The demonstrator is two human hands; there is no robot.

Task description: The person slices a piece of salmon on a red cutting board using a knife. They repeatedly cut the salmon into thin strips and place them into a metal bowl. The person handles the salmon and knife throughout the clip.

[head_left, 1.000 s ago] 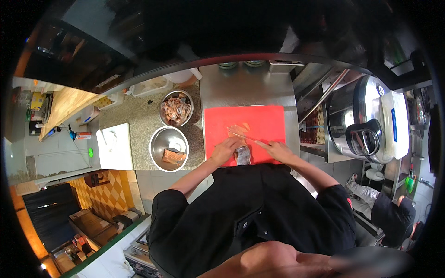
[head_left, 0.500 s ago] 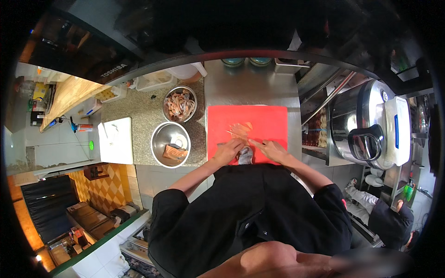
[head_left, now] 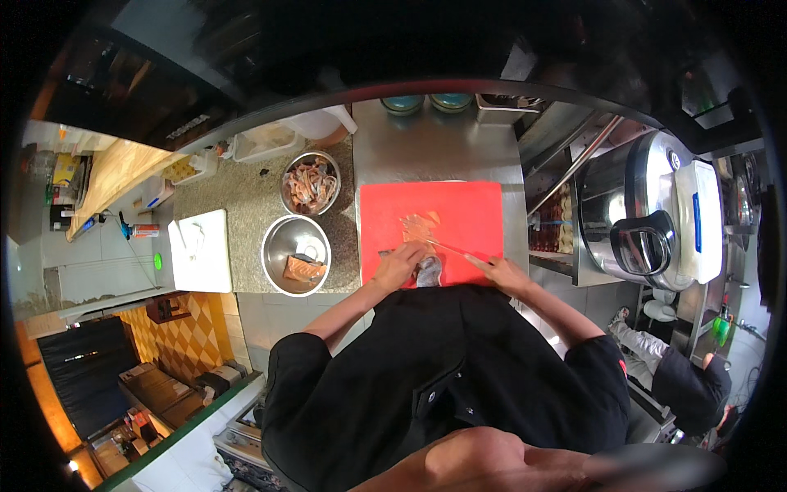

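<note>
A red cutting board (head_left: 475, 205) lies in front of me. Orange salmon slices (head_left: 419, 225) are spread near its middle, and a strip of grey fish skin (head_left: 428, 273) lies closer to my body. My left hand (head_left: 399, 264) is closed over the near end of the salmon, its bent fingertips pressing it down beside the skin. My right hand (head_left: 508, 275) grips a knife (head_left: 451, 248) by its handle. The thin blade points left and away from me, its tip at the salmon near my left fingers.
Left of the board, a steel bowl (head_left: 275, 269) contains a salmon piece (head_left: 303, 269); another bowl (head_left: 285, 197) is heaped with fish trimmings. A white board (head_left: 215, 254) lies further left. Teal bowls (head_left: 450, 102) stand behind. On the right is a large cooker (head_left: 648, 164); another person (head_left: 689, 385) is beyond.
My right hand has drawn back to the right with the knife, showing more of the blade. My left hand stays on the salmon. The whole view has shifted slightly.
</note>
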